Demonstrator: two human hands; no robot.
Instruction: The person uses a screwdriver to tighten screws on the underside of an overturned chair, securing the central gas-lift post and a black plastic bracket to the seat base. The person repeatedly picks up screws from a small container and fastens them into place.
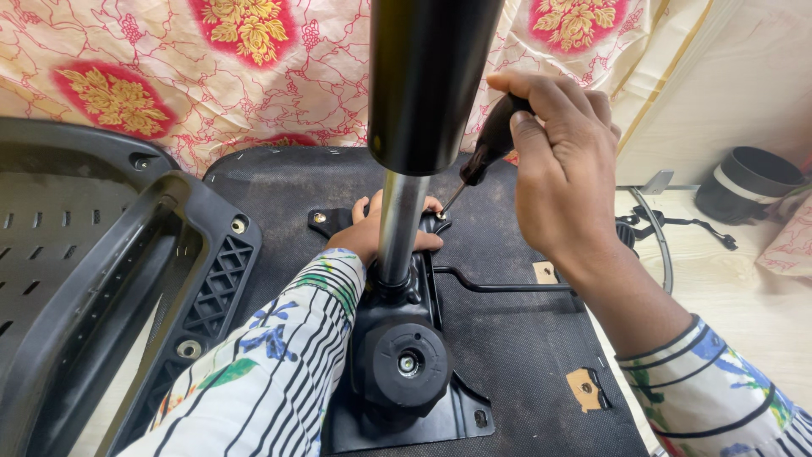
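While I look down from my head camera, my right hand [562, 173] has its grip wrapped tight around the black handle of a screwdriver [489, 151]. Its thin tip points down at a small screw [441, 216] on the black metal plate [397, 338]. My left hand [372, 233] lies on that plate, just behind the shiny metal pole [399, 228]. The pole hides part of that hand, so I cannot tell if its grip pinches anything. The plate sits on the dark underside of a chair seat [516, 338]. A black plastic chair back [110, 279] lies to my left. A flowery cloth [211, 76] hangs behind.
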